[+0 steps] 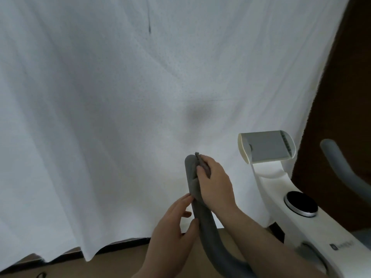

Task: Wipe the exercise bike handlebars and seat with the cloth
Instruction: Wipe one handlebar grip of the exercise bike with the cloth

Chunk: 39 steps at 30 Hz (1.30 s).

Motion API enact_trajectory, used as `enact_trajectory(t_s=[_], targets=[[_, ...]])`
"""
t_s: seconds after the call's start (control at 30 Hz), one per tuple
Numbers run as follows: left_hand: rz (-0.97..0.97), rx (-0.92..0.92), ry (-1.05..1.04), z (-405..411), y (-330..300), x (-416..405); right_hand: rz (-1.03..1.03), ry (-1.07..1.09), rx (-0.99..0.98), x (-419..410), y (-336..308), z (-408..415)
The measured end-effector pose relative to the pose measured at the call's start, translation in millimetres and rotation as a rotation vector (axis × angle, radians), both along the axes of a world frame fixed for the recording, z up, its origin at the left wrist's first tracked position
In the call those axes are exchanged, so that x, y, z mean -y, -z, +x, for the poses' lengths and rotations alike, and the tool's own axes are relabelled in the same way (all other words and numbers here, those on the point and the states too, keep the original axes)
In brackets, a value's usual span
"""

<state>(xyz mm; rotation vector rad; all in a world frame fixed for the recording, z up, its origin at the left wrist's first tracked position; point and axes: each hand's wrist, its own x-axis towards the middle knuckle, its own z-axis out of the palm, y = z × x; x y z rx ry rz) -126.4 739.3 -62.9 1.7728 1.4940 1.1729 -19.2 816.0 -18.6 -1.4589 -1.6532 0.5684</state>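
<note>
1. The right hand (214,183) presses a small dark cloth (203,165) against the upper end of the grey left handlebar (195,199), fingers curled over cloth and bar.
2. The left hand (173,225) steadies the same handlebar lower down, thumb and fingertips pinching it.
3. To the right rises the white exercise bike frame (281,199), bearing a grey device holder (268,146) and a round black knob (301,203).
4. The right handlebar (339,163) curves at the frame's far side.
5. A white curtain (120,97) hangs behind, ending above the brown floor (112,261).
</note>
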Motion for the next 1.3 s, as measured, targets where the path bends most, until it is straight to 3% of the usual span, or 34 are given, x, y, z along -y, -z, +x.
enact_trajectory(t_s=[0.1, 0.23, 0.37, 0.53, 0.63, 0.77, 0.93, 1.1, 1.3], targets=[[0.014, 0.037, -0.004, 3, 0, -1, -0.092, -0.07, 0.135, 10, -1, 5], [0.037, 0.061, -0.024, 5, 3, -1, -0.111, -0.067, 0.022, -3, -13, 5], [0.067, 0.068, -0.019, 5, 3, -2, -0.151, -0.054, 0.238, 25, 1, 12], [0.178, 0.041, -0.023, 5, 15, -2, -0.221, -0.042, 0.126, 34, 3, 20], [0.237, 0.02, 0.009, -2, 18, -1, -0.144, -0.033, 0.224, 61, 8, 15], [0.295, 0.015, 0.068, -5, 26, 1, -0.197, -0.093, 0.195, 80, 7, 33], [0.379, -0.064, 0.155, -7, 30, 6, -0.194, 0.069, 0.287, 117, 13, 54], [0.411, -0.1, 0.265, -4, 36, 8, 0.012, 0.217, 0.381, 139, 22, 22], [0.398, -0.136, 0.314, -6, 26, 7, 0.223, 0.506, 0.155, 157, 48, 17]])
